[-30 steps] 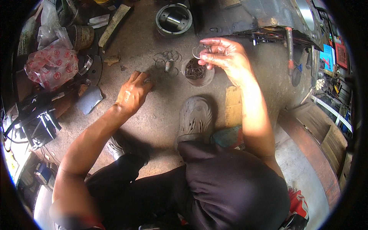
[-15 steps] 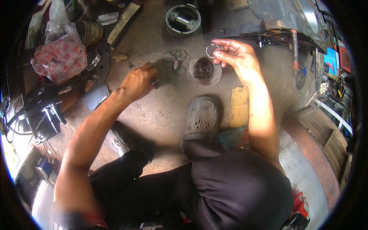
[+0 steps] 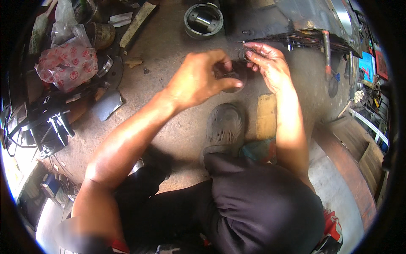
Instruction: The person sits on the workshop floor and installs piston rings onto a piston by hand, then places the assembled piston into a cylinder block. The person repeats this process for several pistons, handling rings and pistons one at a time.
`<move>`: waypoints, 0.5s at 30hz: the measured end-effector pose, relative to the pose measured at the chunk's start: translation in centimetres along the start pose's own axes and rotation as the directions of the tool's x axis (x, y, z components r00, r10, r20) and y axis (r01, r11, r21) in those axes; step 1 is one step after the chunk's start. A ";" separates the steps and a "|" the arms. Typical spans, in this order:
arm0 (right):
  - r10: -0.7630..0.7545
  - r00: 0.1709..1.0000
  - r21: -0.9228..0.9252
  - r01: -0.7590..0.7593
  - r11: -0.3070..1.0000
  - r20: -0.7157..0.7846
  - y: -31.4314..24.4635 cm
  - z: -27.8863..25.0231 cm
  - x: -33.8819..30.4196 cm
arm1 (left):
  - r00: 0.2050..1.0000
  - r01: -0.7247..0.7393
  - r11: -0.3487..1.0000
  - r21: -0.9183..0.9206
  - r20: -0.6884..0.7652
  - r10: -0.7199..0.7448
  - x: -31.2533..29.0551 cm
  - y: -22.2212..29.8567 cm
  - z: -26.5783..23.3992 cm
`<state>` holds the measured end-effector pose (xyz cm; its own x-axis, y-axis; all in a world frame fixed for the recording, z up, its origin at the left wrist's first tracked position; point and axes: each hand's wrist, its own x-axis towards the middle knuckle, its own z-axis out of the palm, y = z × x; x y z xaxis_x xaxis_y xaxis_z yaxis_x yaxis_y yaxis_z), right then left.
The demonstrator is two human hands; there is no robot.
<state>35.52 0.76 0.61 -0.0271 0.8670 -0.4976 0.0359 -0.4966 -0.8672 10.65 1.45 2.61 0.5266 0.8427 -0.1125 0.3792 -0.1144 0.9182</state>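
From here I see the right hand (image 3: 270,67) pinching a thin ring (image 3: 243,53) near the cup (image 3: 242,78), the left hand (image 3: 198,78) over it, grasping what, if anything, I can't tell, so bumping fingers could dislodge the ring

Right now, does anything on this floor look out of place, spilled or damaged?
The crumpled plastic bag at left looks out of place: loose packaging lying among dark parts. Around the cup, partly hidden by the left hand, I see no spill.
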 end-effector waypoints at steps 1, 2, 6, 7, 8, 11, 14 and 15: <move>0.002 1.000 0.019 -0.002 1.000 0.014 0.1 -0.1 0.1 | 0.995 -0.080 0.996 0.036 -0.063 0.082 0.4 0.2 0.4; 0.012 1.000 0.041 -0.013 0.999 0.017 0.1 -0.2 0.0 | 0.972 -0.183 0.980 0.080 -0.133 0.192 0.8 0.1 0.6; 0.092 0.992 0.244 -0.109 0.964 0.081 0.4 -1.3 -0.3 | 0.991 -0.011 0.945 0.328 -0.122 0.053 1.8 -4.5 -3.1; 0.106 0.989 0.283 -0.130 0.950 0.099 0.6 -1.6 -0.4 | 0.997 0.020 0.895 0.446 -0.076 0.016 1.5 -5.7 -3.8; 0.116 0.986 0.318 -0.150 0.936 0.123 0.7 -1.7 -0.4 | 0.997 0.022 0.845 0.534 0.051 -0.058 1.2 -6.8 -4.1; 0.120 0.981 0.405 -0.173 0.898 0.153 1.2 -1.4 0.1 | 0.995 -0.092 0.642 0.761 0.087 0.039 -0.4 -8.1 -1.2; 0.107 0.986 0.422 -0.153 0.893 0.130 1.4 -1.1 0.5 | 0.993 -0.106 0.575 0.811 0.113 0.023 -0.9 -7.8 2.2; 0.093 0.985 0.412 -0.146 0.899 0.145 1.4 -1.0 0.5 | 0.992 -0.108 0.541 0.834 0.124 0.007 -1.0 -7.6 3.1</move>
<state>36.60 0.55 -0.84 -0.1682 0.8018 -0.5735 -0.3754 -0.5900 -0.7148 9.59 -0.15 -5.43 0.6194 0.7701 -0.1526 0.7829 -0.5916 0.1924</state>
